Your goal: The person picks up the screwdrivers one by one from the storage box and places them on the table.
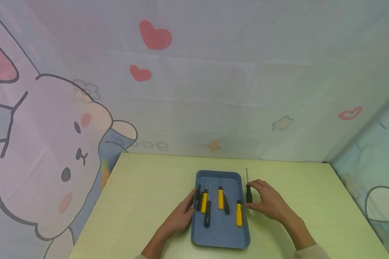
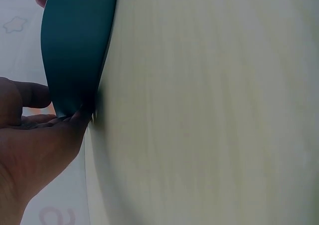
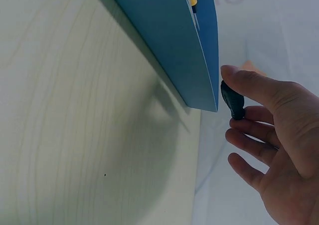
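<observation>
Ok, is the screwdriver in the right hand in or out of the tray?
Out. The head view shows the screwdriver, pinched by the right hand, to the right of the tray, outside its rim.

A creased, printed cloth (image 1: 214, 97) hung behind the pale wooden table (image 1: 149, 187); a large rabbit (image 1: 45, 144) filled the cloth's left side, with two red hearts (image 1: 157, 39) beside it and a star (image 1: 282, 123) farther right

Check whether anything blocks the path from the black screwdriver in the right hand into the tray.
The tray's right side wall does: the right hand pinches the black screwdriver just outside it. No other object visibly lies between. I can't tell whether the screwdriver is high enough to clear that wall.
</observation>
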`<state>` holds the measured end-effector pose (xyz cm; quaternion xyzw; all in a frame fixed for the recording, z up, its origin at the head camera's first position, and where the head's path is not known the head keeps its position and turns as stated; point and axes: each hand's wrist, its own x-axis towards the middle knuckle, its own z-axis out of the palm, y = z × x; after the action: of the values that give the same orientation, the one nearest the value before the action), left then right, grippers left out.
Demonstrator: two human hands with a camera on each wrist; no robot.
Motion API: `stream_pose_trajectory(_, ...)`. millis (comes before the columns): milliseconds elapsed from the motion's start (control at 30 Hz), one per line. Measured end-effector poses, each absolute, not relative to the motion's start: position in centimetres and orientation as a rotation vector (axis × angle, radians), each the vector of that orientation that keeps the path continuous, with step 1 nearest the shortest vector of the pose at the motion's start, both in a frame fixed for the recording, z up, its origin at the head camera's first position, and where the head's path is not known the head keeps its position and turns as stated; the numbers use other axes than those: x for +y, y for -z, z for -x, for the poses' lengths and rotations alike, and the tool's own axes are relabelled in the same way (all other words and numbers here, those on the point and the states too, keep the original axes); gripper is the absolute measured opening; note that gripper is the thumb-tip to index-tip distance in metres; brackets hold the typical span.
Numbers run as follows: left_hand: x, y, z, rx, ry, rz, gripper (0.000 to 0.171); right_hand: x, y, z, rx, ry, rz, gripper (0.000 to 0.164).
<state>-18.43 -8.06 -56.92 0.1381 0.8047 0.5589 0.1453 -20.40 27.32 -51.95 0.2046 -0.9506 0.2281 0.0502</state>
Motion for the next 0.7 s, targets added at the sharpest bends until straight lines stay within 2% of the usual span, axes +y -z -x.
stream_pose_trajectory(700,-8.0,57.2,18.4,2.267,-1.654,-0.378,0.064,28.1,53.4,20.1,-2.921,-0.712,-0.638,0.07)
